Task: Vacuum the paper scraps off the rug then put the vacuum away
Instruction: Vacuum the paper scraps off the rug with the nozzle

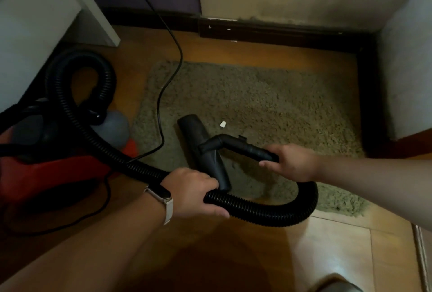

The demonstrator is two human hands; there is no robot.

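Now left hand [194,192] curls its grip round hose [268,210], right hand [292,163] round nozzle tube [245,148]

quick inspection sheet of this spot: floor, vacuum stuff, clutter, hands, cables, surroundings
surface: wooden floor with a shaggy rug on it
job's things: one white paper scrap on the rug, just beside the floor nozzle; red vacuum at the left
clutter: grey round thing by the vacuum, unclear what
grippers: left hand grips the hose; right hand grips the wand
cables: black power cord crosses the rug's left part
surroundings: white cabinet at the left, dark skirting board behind
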